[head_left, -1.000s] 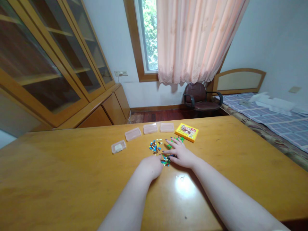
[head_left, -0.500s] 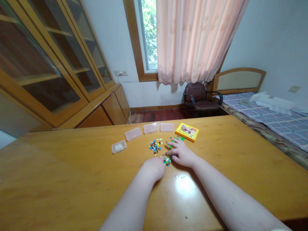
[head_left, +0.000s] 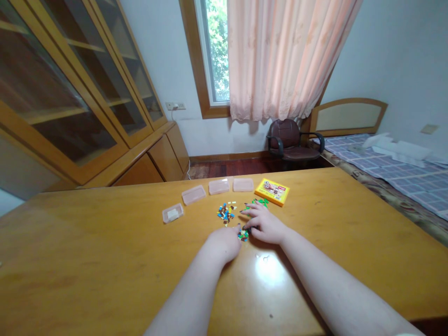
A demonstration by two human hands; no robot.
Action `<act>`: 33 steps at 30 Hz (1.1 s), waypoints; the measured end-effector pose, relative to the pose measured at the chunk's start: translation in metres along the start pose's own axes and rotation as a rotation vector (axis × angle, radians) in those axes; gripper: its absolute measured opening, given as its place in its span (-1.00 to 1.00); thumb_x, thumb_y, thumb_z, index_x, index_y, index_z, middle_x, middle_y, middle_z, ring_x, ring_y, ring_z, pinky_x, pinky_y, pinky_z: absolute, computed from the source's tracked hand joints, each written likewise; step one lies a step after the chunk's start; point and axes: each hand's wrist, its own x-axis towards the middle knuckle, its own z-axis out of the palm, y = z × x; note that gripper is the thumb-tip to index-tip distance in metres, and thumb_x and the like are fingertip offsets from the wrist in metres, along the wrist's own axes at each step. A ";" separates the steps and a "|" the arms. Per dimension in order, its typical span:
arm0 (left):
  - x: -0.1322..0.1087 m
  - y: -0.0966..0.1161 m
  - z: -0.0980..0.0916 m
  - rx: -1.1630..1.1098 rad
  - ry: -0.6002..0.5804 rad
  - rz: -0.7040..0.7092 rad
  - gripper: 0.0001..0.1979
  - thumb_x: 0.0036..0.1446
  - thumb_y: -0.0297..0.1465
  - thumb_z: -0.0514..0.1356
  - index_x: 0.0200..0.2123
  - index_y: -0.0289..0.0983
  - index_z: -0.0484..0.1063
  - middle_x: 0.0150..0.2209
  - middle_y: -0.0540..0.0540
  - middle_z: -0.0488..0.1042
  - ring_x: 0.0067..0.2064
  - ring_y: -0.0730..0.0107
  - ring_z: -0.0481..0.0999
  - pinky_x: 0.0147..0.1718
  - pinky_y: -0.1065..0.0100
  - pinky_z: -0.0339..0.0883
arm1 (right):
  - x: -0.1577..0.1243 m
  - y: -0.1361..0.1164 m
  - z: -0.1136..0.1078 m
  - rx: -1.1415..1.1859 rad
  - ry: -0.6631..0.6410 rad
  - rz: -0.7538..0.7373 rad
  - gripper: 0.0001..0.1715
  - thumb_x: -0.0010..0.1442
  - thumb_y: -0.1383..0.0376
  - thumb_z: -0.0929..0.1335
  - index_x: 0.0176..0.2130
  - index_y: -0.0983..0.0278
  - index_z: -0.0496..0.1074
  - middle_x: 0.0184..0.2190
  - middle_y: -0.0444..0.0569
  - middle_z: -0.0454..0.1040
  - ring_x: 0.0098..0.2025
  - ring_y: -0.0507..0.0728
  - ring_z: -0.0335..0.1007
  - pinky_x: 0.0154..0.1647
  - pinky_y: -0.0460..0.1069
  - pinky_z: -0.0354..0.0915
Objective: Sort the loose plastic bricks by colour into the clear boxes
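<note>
Small mixed building bricks lie in a pile on the table between my hands. My left hand rests curved at the pile's left side, its visible fingertips apart and touching the edge; its other fingers are hidden. Just right of the pile, my right hand is palm down with fingers spread over bricks, partly covering them. Green bricks show beyond its fingers. A looser group of blue, brown, yellow and white bricks lies ahead of my left hand.
Clear plastic trays stand in an arc: one with white pieces, then a second, a third and a fourth. A yellow box lies right of them. Beyond the table stands an armchair.
My right hand has shifted slightly, its fingers drawn a little down and closer together, so more green bricks show beyond it. My left hand stays nearly in place, with one fingertip slightly raised.
</note>
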 end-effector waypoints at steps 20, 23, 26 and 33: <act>-0.018 0.006 -0.012 0.004 -0.010 0.073 -0.60 0.10 -0.40 -0.05 -0.09 -0.15 0.49 -0.12 -0.22 0.55 -0.10 0.04 0.53 -0.13 0.10 0.39 | 0.003 0.004 0.004 -0.208 0.070 0.308 -0.60 0.20 0.15 0.26 0.02 0.08 0.43 0.22 -0.01 0.19 0.29 0.34 -0.12 0.25 0.34 -0.31; -0.013 0.006 -0.007 0.007 -0.027 0.068 -0.58 0.11 -0.41 -0.05 -0.03 -0.18 0.45 -0.08 -0.25 0.53 -0.08 0.05 0.52 -0.12 0.11 0.38 | 0.003 0.002 0.006 -0.184 -0.024 0.256 -0.56 0.22 0.07 0.25 0.07 0.02 0.37 0.29 -0.04 0.06 0.33 0.37 -0.23 0.24 0.37 -0.36; -0.006 0.002 -0.004 0.002 -0.028 0.013 -0.57 0.12 -0.42 -0.06 0.02 -0.20 0.41 -0.06 -0.26 0.51 -0.06 0.06 0.52 -0.09 0.12 0.37 | 0.003 0.004 0.007 -0.214 -0.060 0.328 -0.49 0.24 0.01 0.21 0.12 0.06 0.33 0.31 0.01 0.02 0.33 0.41 -0.27 0.23 0.40 -0.38; -0.008 -0.002 -0.008 -0.019 0.014 -0.048 -0.51 0.14 -0.40 -0.06 0.15 -0.18 0.28 0.02 -0.25 0.46 0.00 0.08 0.49 -0.05 0.13 0.35 | 0.004 0.006 0.009 -0.263 -0.059 0.394 -0.40 0.23 -0.02 0.20 0.20 0.07 0.21 0.32 0.05 -0.04 0.34 0.41 -0.29 0.24 0.39 -0.37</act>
